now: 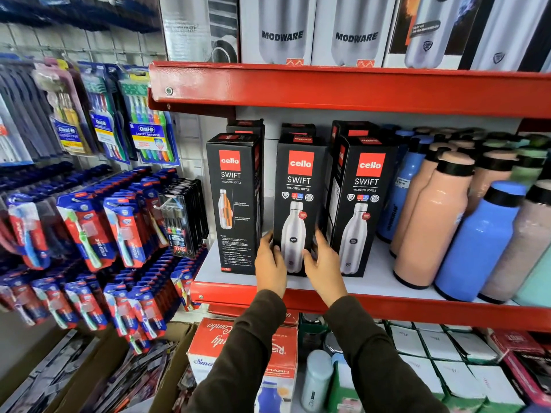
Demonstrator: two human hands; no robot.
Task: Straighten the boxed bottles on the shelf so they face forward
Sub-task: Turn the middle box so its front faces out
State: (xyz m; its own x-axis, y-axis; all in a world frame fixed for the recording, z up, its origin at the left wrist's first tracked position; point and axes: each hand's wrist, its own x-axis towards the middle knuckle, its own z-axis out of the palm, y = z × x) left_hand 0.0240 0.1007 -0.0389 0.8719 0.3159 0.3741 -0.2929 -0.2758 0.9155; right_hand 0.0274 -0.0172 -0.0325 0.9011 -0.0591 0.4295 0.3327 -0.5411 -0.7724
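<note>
Head view, and both hands are on the middle black cardboard Cello Swift bottle box [298, 201], low down near its base. That box stands upright on the white shelf board with the red front lip [417, 308], the middle one of 3 front boxes. The left hand [269, 265] cups its lower left edge, fingers [268, 239] curled round the side; the right hand [325, 263] cups the lower right edge, thumb on the front panel. So both sets of fingers are wrapped and pressed on the box, not spread free. Gripping low on both sides looks like the way to swivel it on its base without tipping it.

Its front panel looks nearly square to us now. Left of it, the left black Cello box [235, 204] shows its text panel rather than the big bottle picture, so I'd say that one needs turning. Right of the middle box, the right black Cello box [362, 204] sits very close, angled a touch, leaving the right hand little room.

More black boxes stand behind. Further right, loose peach and blue plastic bottles [432, 222] crowd the shelf, and well to the left hang packs of toothbrushes [125, 231].
</note>
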